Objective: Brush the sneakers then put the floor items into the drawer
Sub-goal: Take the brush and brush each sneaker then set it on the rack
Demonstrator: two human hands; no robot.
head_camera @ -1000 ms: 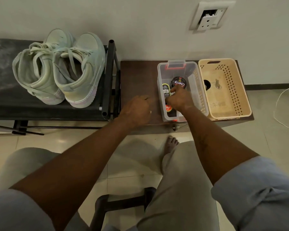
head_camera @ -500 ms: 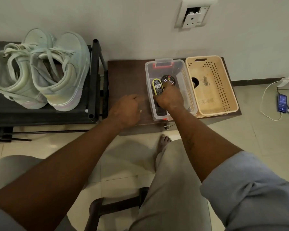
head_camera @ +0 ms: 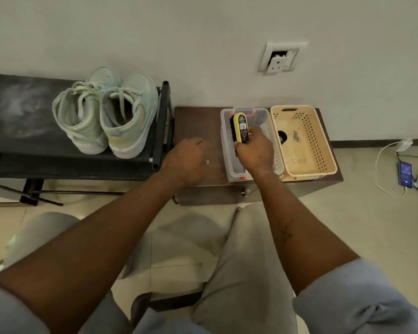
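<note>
- Moved since half a second ago: the brush, then lying low in the clear box, now stands raised on its edge, far end above the box rim. The round tin seen beside it is now hidden. The left hand has barely shifted.
- Bench: dark, long, against the wall at left; carries the sneakers.
- Cabinet: low, brown, just right of the bench, with a drawer knob at the front edge; carries the box and basket.
- Sneakers: pale green high-tops with loose laces, side by side on the bench's right end, toes to the wall, well apart from the brush. Not yet brushed, by my judgement.
- Basket: beige, perforated, touching the box's right wall.
- Clear box: lidless, on the cabinet top.
- Right hand: fingers and thumb wrapped round the brush's near end.
- Left hand: over the cabinet top, fingers loosely curled, nothing seen in it.
- Brush: yellow back, dark bristles facing left. Likely light, with a rigid back and stiff bristles; the smooth back may be slippery. Best gripped across the middle of the back, fingers clear of the bristles.
</note>
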